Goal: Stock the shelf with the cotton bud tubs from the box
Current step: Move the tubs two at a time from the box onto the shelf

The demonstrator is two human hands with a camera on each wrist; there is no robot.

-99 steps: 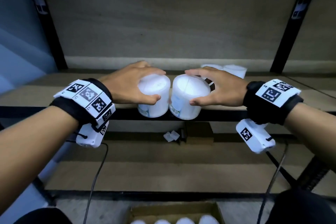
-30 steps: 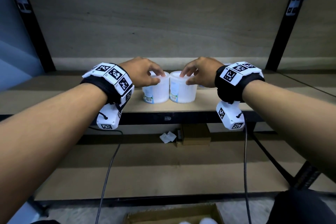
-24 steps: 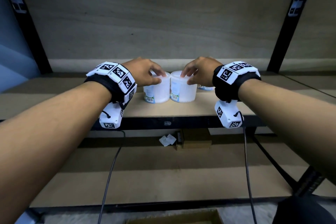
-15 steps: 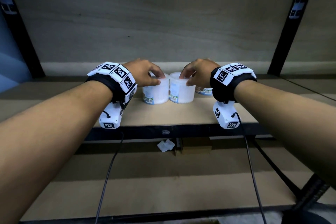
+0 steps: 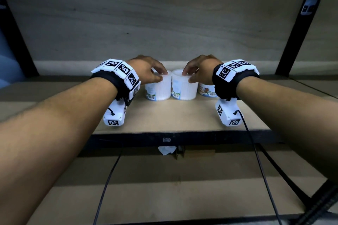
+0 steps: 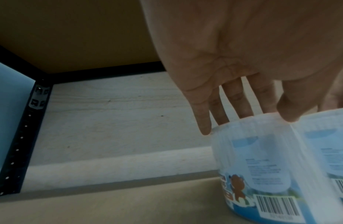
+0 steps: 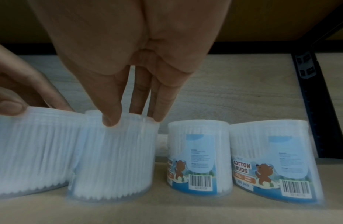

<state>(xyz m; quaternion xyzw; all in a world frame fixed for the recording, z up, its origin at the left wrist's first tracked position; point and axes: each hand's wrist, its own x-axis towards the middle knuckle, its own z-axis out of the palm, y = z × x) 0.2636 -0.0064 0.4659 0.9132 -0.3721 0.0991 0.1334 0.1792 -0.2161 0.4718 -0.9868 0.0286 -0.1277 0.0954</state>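
Carried inward from the edge, two translucent white cotton bud tubs (image 5: 158,88) (image 5: 184,87) stood touching on the wooden shelf (image 5: 175,117); left hand (image 5: 146,71) and right hand (image 5: 199,71) each pinched a lid rim, aligning them beside stocked tubs (image 7: 200,156).

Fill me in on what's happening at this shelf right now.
A person is stocking cotton bud tubs on the shelf. The left hand grips the rim of one tub from above, and the right hand grips the tub beside it; both tubs stand upright on the board, side by side. Two more tubs already stand to their right, labels facing out. Neither hand has let go yet.
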